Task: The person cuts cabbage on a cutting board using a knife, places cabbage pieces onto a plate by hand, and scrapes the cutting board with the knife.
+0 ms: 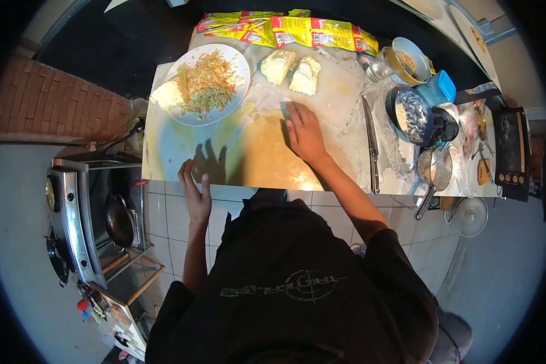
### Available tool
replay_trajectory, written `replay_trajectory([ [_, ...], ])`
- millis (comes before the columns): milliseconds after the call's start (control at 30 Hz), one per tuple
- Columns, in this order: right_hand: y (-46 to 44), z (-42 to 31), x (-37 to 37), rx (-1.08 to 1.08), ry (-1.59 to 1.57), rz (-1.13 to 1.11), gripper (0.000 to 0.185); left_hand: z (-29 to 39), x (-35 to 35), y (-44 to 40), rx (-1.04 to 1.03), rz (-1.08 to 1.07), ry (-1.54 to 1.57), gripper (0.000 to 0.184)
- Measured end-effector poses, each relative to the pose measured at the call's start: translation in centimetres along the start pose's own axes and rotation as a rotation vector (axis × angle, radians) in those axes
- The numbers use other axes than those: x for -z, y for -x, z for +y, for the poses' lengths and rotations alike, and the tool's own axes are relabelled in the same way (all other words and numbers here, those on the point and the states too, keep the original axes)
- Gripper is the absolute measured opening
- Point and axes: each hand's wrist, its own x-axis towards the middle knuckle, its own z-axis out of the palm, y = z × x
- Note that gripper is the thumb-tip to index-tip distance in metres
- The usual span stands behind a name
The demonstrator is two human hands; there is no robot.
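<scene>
My left hand (pixel 196 193) hovers at the table's front edge, fingers apart and holding nothing, its shadow falling on the tabletop. My right hand (pixel 305 134) is over the middle of the table with fingers stretched out, just short of the near edge of a white cutting board (pixel 337 100). Whether it touches the surface I cannot tell. Two pale cut chunks of cabbage (pixel 306 76) lie apart on the board. To the left, a white plate (pixel 244 73) bears a heap of shredded carrot and greens (pixel 209 85), with a pale cabbage piece (pixel 168 93) at its left rim.
A long knife (pixel 371 142) lies right of the board. Beyond it stand a dark bowl with white residue (pixel 411 115), a saucepan (pixel 434 167) and a glass jar (pixel 379 67). Yellow-red sachets (pixel 291 31) line the back. A stove (pixel 73 212) stands at left.
</scene>
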Motion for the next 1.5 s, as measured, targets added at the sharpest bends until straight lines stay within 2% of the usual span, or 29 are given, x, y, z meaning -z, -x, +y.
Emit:
replay_trajectory([
  [33,0.8,0.9,0.1,0.012,-0.004,0.002,0.048,-0.2,0.2,1.0,0.028,0.018,-0.009,0.042],
  [100,2.4,1.5,0.1,-0.071,0.232,0.179,0.050,0.1,0.3,2.9,0.045,0.047,-0.027,0.041],
  [167,3.7,0.4,-1.2,-0.088,0.297,0.169,0.051,0.1,0.3,4.6,0.065,0.048,-0.014,0.041],
  [233,4.3,-3.2,-3.4,0.019,0.226,0.072,0.050,0.6,0.4,6.1,0.051,0.038,-0.022,0.041],
  [300,5.2,-6.6,-5.8,0.116,-0.547,-0.259,0.048,1.4,0.6,7.4,0.057,0.008,0.015,0.041],
  [400,4.5,-10.3,-5.8,0.235,-0.705,-0.256,0.046,2.6,1.8,9.3,0.018,0.019,-0.013,0.040],
  [467,4.1,-8.2,-5.9,-0.065,-0.700,-0.115,0.046,2.7,3.0,11.5,0.024,0.031,-0.043,0.040],
  [500,3.9,-6.4,-6.1,-0.047,-0.432,0.021,0.047,2.8,3.6,12.7,0.039,0.059,-0.028,0.040],
  [567,4.3,-4.1,-5.0,-0.178,0.124,0.199,0.054,2.6,4.8,14.8,0.053,0.103,-0.019,0.039],
  [633,5.3,-3.0,-5.0,-0.228,0.198,0.247,0.058,2.0,5.4,17.0,0.136,0.141,-0.043,0.038],
  [700,6.6,-6.8,-6.9,-0.071,0.330,0.102,0.055,1.0,5.3,17.9,0.158,0.170,-0.007,0.037],
  [767,6.3,-12.1,-7.2,0.375,0.068,-0.611,0.054,0.7,5.3,17.5,0.177,0.183,0.028,0.036],
  [833,8.2,-16.4,-10.2,0.483,-0.685,-0.596,0.055,0.7,5.2,15.9,0.145,0.219,0.076,0.035],
  [867,7.2,-16.6,-9.7,0.480,-0.675,-0.592,0.055,0.4,5.4,14.7,0.140,0.216,0.086,0.035],
  [933,5.0,-17.2,-8.2,0.402,-0.608,-0.478,0.054,-0.4,6.0,12.6,0.068,0.259,0.088,0.034],
  [967,4.2,-15.4,-7.9,0.237,-0.612,-0.302,0.048,-0.8,6.4,11.9,0.070,0.255,0.095,0.034],
  [1000,1.9,-11.3,-8.4,0.265,-0.370,-0.176,0.045,-1.4,6.8,11.2,0.064,0.247,0.106,0.034],
  [1033,0.0,-8.4,-7.7,0.138,-0.189,-0.072,0.043,-2.0,7.3,10.1,0.054,0.239,0.117,0.033],
  [1067,-1.3,-6.5,-8.0,-0.011,-0.017,0.227,0.042,-2.6,7.8,9.1,0.048,0.236,0.127,0.033],
  [1100,-2.2,-5.7,-8.4,-0.013,-0.006,0.231,0.042,-3.2,8.1,8.5,0.046,0.222,0.156,0.032],
  [1167,-3.5,-4.4,-9.8,-0.104,0.383,0.427,0.043,-4.4,8.9,7.5,0.040,0.197,0.196,0.031],
  [1200,-3.1,-4.8,-11.9,-0.023,0.401,0.331,0.046,-5.2,9.1,6.9,0.049,0.175,0.198,0.031],
  [1267,0.0,-8.5,-13.8,0.247,0.122,-0.272,0.041,-6.6,9.0,4.9,0.050,0.136,0.215,0.030],
  [1300,1.7,-12.3,-13.3,0.483,-0.190,-0.325,0.040,-7.3,8.8,4.0,0.062,0.126,0.238,0.030],
  [1333,2.4,-15.8,-10.9,0.366,-0.563,-0.786,0.041,-7.9,8.8,3.0,0.072,0.116,0.259,0.029],
  [1367,2.7,-17.8,-9.9,0.353,-0.556,-0.776,0.041,-8.4,9.0,1.7,0.064,0.103,0.268,0.029],
  [1433,3.0,-19.6,-8.9,0.389,-0.595,-0.388,0.042,-8.6,9.4,-0.7,-0.026,0.059,0.208,0.028],
  [1500,1.9,-17.0,-7.1,0.047,-0.619,-0.163,0.048,-8.3,9.6,-2.7,-0.058,0.069,0.191,0.025],
])
